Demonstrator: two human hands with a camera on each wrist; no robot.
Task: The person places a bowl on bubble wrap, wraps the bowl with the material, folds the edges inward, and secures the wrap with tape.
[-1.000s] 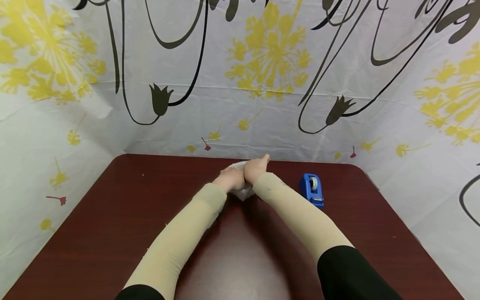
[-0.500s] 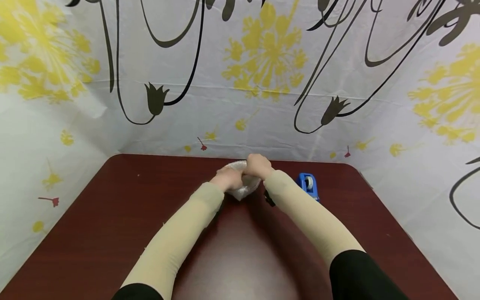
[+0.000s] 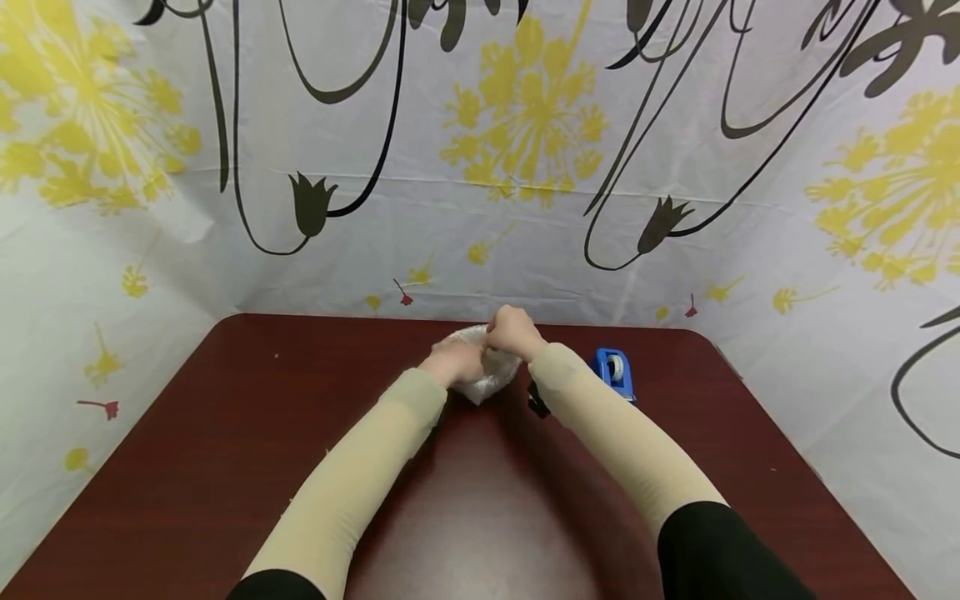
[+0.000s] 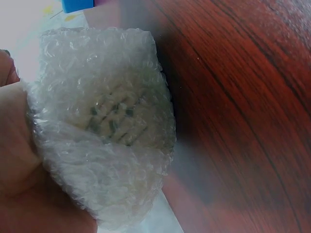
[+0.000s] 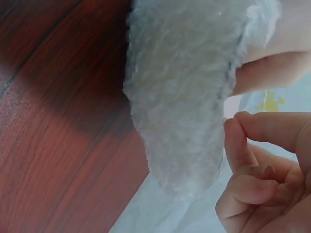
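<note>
A bubble-wrapped bundle (image 3: 483,385) is held just above the table's far edge. Through the clear bubble wrap (image 4: 112,116), the left wrist view shows a pale item with dark markings; its kind is hidden. My left hand (image 3: 459,360) grips the bundle from its side. Against the other side, my right hand (image 3: 514,332) has thumb and forefinger pinched together at the wrap's edge. Up close, the right hand (image 5: 267,170) has its other fingers curled, and any small piece between the fingertips is too fine to make out.
A blue tape dispenser (image 3: 614,373) stands on the dark red-brown table (image 3: 225,467), right of my hands and partly behind the right forearm. A white cloth with yellow flowers and dark stems (image 3: 450,233) hangs behind the table and along both sides.
My right hand has shifted slightly right and turned, from lying over the bundle to pinching at its edge, which uncovers more of the wrap. My left hand keeps its grip.
</note>
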